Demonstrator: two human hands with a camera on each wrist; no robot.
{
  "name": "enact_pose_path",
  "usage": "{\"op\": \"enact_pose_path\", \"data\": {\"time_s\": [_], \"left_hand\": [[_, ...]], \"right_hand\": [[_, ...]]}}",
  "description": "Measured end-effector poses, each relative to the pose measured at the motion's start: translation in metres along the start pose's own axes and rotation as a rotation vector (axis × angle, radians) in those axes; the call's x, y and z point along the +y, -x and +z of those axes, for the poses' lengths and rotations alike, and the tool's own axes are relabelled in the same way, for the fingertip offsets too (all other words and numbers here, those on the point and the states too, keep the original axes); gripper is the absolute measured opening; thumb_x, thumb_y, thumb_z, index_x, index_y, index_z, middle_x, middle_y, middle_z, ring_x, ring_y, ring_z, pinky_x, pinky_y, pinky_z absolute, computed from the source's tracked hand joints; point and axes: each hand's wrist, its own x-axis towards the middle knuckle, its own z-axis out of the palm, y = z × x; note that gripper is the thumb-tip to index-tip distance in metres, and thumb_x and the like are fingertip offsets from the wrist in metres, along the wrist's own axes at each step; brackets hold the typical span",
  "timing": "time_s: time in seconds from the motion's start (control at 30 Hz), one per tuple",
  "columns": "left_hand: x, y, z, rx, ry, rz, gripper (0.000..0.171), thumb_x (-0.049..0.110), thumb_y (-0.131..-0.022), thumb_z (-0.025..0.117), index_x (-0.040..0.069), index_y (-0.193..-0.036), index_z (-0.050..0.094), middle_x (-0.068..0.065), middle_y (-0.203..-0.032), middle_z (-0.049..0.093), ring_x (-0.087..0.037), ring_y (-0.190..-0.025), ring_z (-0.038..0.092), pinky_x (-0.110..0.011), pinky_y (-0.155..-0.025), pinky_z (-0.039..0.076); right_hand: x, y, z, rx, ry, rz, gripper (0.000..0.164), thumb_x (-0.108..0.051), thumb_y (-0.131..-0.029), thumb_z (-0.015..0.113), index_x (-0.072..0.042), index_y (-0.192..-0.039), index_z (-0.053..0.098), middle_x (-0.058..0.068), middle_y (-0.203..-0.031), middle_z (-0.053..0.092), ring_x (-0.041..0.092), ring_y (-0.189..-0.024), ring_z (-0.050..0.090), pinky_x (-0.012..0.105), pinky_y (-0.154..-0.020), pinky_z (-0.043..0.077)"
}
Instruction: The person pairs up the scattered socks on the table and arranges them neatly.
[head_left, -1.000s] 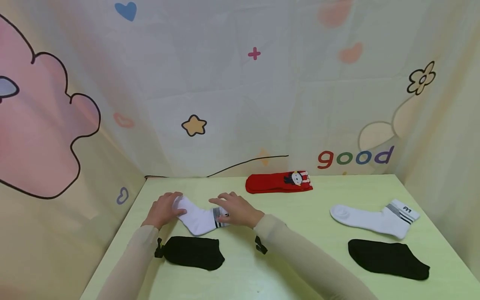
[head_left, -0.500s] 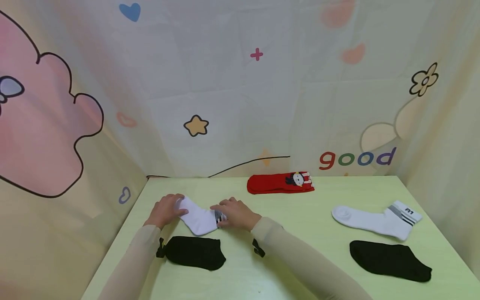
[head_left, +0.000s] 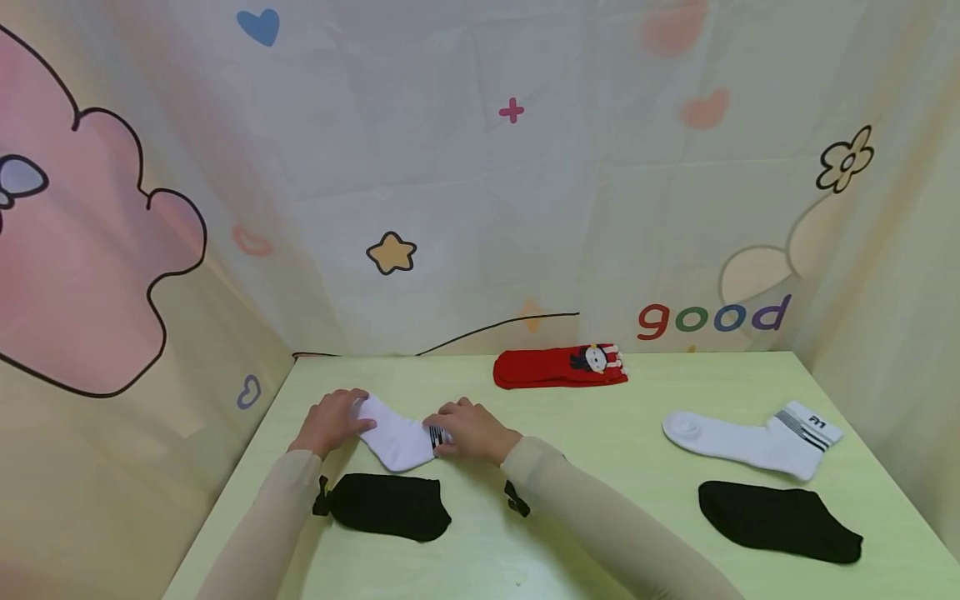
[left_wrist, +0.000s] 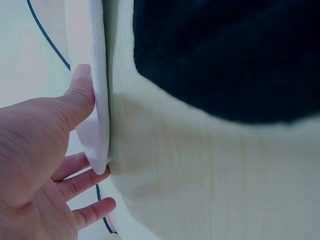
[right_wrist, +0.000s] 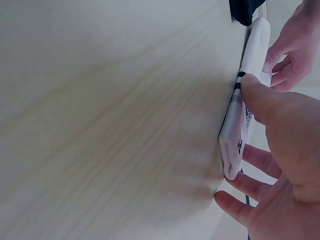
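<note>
Your left hand (head_left: 327, 423) pinches lightly the toe (left_wrist: 98, 147) of the left white sock (head_left: 401, 446), lying flat on the table (head_left: 600, 442) beyond a black sock (head_left: 390, 507); your right hand (head_left: 474, 429) holds its cuff (right_wrist: 233, 132) (thumb at the near edge), probably so both ends are steadied.

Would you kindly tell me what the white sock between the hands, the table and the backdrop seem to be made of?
White sock: soft, matte knit fabric, perhaps cotton; its folded edges look thick and rounded.
Table: smooth wood or wood-look laminate, low sheen; streaky grain shows.
Backdrop: probably thin, matte cloth, judging by its creases and soft folds.
</note>
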Motion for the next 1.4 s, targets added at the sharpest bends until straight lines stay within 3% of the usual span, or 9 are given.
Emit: {"op": "enact_pose_path", "data": {"time_s": [0.33, 0.63, 0.87, 1.03, 1.4], "left_hand": [[0.002, 0.0, -0.001, -0.004, 0.014, -0.016, 0.055, 0.031, -0.09, 0.08, 0.002, -0.134, 0.063, -0.026, -0.133, 0.063, -0.047, -0.123, 0.057, -0.068, -0.097, 0.045], [0.0, -0.001, -0.003, 0.037, 0.036, 0.019, 0.054, 0.029, -0.088, 0.082, 0.001, -0.13, 0.065, -0.027, -0.128, 0.064, -0.046, -0.118, 0.059, -0.065, -0.097, 0.046], [-0.001, -0.001, -0.004, 0.121, 0.042, 0.057, 0.034, 0.014, -0.088, 0.08, 0.001, -0.116, 0.067, -0.024, -0.115, 0.064, -0.04, -0.101, 0.063, -0.059, -0.086, 0.051], [-0.001, -0.002, -0.006, 0.168, 0.045, 0.085, 0.023, 0.003, -0.086, 0.078, 0.001, -0.105, 0.065, -0.018, -0.103, 0.062, -0.032, -0.087, 0.06, -0.053, -0.077, 0.052], [-0.001, 0.0, -0.013, 0.206, 0.039, 0.124, 0.022, -0.003, -0.081, 0.078, 0.004, -0.077, 0.058, -0.008, -0.077, 0.055, -0.026, -0.073, 0.05, -0.042, -0.068, 0.045]], "right_hand": [[0.0, 0.001, -0.003, -0.018, -0.012, 0.014, 0.047, -0.037, -0.094, 0.075, -0.024, -0.138, 0.065, 0.005, -0.134, 0.064, 0.024, -0.117, 0.056, 0.037, -0.093, 0.051], [-0.002, 0.001, -0.006, 0.007, 0.015, 0.0, 0.048, -0.038, -0.092, 0.077, -0.025, -0.137, 0.066, 0.004, -0.126, 0.064, 0.02, -0.109, 0.053, 0.031, -0.087, 0.049], [-0.005, 0.0, -0.008, 0.041, 0.036, -0.009, 0.052, -0.04, -0.089, 0.08, -0.027, -0.138, 0.065, 0.005, -0.122, 0.059, 0.019, -0.103, 0.049, 0.028, -0.082, 0.047], [-0.007, 0.001, -0.01, 0.058, -0.035, -0.013, 0.048, -0.034, -0.088, 0.083, -0.025, -0.133, 0.066, 0.005, -0.118, 0.055, 0.019, -0.101, 0.045, 0.024, -0.077, 0.046], [-0.004, 0.0, -0.014, 0.053, -0.159, 0.018, 0.02, -0.011, -0.09, 0.08, -0.017, -0.108, 0.073, 0.005, -0.109, 0.059, 0.018, -0.101, 0.048, 0.024, -0.082, 0.047]]}}
